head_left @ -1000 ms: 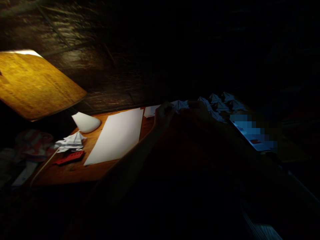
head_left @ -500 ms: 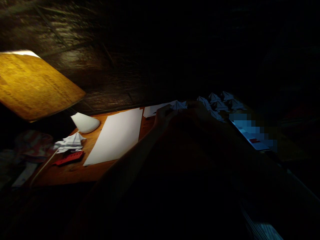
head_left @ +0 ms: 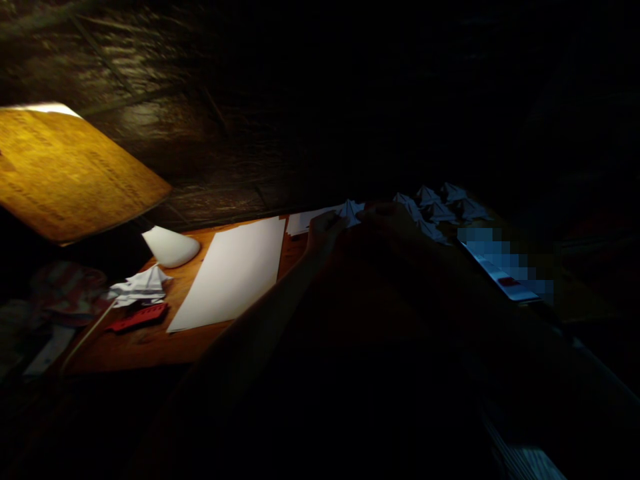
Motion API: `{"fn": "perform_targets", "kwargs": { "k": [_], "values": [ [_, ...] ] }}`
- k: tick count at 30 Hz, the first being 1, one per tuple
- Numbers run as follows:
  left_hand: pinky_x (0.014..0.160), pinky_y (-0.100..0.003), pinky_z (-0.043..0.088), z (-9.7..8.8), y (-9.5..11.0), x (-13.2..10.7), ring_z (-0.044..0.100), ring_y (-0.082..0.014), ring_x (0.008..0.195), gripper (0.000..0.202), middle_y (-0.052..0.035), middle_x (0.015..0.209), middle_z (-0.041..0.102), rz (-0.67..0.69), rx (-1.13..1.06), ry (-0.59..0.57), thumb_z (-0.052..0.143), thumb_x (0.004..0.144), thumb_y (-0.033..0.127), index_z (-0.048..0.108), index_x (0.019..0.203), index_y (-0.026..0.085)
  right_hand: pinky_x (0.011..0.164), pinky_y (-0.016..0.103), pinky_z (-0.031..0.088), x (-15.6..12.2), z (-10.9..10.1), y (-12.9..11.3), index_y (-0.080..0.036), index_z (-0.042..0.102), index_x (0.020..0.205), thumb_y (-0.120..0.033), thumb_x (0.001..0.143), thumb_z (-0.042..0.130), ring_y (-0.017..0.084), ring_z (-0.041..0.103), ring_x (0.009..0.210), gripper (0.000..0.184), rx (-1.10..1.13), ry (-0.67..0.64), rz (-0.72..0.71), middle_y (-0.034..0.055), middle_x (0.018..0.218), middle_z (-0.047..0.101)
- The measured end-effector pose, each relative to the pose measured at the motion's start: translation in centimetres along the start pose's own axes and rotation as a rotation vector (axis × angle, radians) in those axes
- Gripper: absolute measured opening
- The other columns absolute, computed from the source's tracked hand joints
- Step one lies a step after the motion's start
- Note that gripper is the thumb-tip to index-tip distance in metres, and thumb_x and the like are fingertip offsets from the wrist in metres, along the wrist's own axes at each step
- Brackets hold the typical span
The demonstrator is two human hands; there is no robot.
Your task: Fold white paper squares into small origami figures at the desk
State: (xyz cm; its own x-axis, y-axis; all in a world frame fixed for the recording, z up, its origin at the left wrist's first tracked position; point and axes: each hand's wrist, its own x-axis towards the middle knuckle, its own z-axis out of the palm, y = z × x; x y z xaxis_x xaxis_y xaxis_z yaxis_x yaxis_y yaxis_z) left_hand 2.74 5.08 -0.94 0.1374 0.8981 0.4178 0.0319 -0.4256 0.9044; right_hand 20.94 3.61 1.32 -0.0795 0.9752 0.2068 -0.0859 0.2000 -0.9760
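Note:
The scene is very dark. My left hand [head_left: 324, 230] reaches forward over the wooden table [head_left: 150, 343] with its fingers pinched on a small folded white paper piece [head_left: 350, 210]. My right hand [head_left: 387, 215] is a dim shape just to the right of that piece and seems to touch it; its fingers are lost in shadow. A group of several folded paper figures [head_left: 440, 203] lies to the right of both hands. A plain white sheet [head_left: 233, 270] lies flat to the left of my left forearm.
A white cone-shaped paper [head_left: 170, 245], a crumpled folded paper [head_left: 140, 285] and a red flat object [head_left: 140, 315] sit at the table's left. A lit phone screen [head_left: 505, 270] lies at the right. A yellow wooden board [head_left: 65, 173] leans at far left.
My left hand and the folded piece have shifted slightly up and to the left; the piece is turned a little between the hands. Everything else is unmoved.

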Motion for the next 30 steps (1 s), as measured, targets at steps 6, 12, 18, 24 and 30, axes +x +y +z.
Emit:
{"fn": "perform_targets", "kwargs": {
  "k": [6, 12, 18, 24, 30],
  "values": [
    [0.068, -0.032, 0.055, 0.2, 0.5, -0.5, 0.066, -0.0167, 0.069, 0.044, -0.0058, 0.072, 0.071, -0.032, 0.015, -0.041, 0.069, 0.086, 0.060, 0.068, 0.071, 0.019, 0.055, 0.026, 0.040, -0.1, -0.1, -0.2, -0.019, 0.060, 0.059, -0.052, 0.061, 0.087, 0.011, 0.050, 0.057, 0.043, 0.075, -0.030, 0.028, -0.0020, 0.059, 0.055],
    [0.068, -0.034, 0.055, 0.2, 0.4, -0.4, 0.065, -0.0176, 0.067, 0.044, -0.0060, 0.066, 0.070, -0.040, 0.004, -0.083, 0.070, 0.086, 0.054, 0.068, 0.060, 0.019, 0.056, 0.027, 0.041, 0.2, 0.4, -0.1, -0.019, 0.060, 0.058, -0.050, 0.056, 0.091, 0.012, 0.052, 0.057, 0.044, 0.111, -0.082, 0.141, -0.0012, 0.059, 0.058],
    [0.065, -0.033, 0.054, 0.1, 0.4, 0.1, 0.064, -0.0169, 0.064, 0.042, -0.0040, 0.062, 0.067, -0.060, -0.017, -0.059, 0.071, 0.084, 0.051, 0.062, 0.057, 0.020, 0.057, 0.026, 0.041, 0.0, 0.4, 0.0, -0.019, 0.066, 0.066, -0.058, 0.059, 0.088, 0.012, 0.054, 0.060, 0.046, 0.066, -0.138, 0.083, 0.0000, 0.064, 0.062],
    [0.059, -0.033, 0.053, 0.1, 0.9, -0.5, 0.061, -0.0173, 0.058, 0.051, -0.0070, 0.058, 0.065, -0.088, -0.001, -0.163, 0.066, 0.087, 0.057, 0.062, 0.052, 0.019, 0.050, 0.025, 0.029, 0.1, 0.2, 0.1, -0.018, 0.054, 0.056, -0.057, 0.060, 0.088, 0.008, 0.040, 0.051, 0.051, -0.016, -0.140, 0.024, -0.0051, 0.053, 0.047],
    [0.056, -0.032, 0.050, 0.2, 1.3, -0.7, 0.061, -0.0170, 0.055, 0.043, -0.0065, 0.057, 0.066, -0.103, 0.014, -0.189, 0.068, 0.084, 0.046, 0.065, 0.052, 0.018, 0.052, 0.026, 0.032, 0.7, 0.1, 0.9, -0.018, 0.057, 0.057, -0.050, 0.063, 0.087, 0.009, 0.043, 0.051, 0.044, -0.036, -0.130, 0.075, -0.0035, 0.055, 0.051]
  ]
}}
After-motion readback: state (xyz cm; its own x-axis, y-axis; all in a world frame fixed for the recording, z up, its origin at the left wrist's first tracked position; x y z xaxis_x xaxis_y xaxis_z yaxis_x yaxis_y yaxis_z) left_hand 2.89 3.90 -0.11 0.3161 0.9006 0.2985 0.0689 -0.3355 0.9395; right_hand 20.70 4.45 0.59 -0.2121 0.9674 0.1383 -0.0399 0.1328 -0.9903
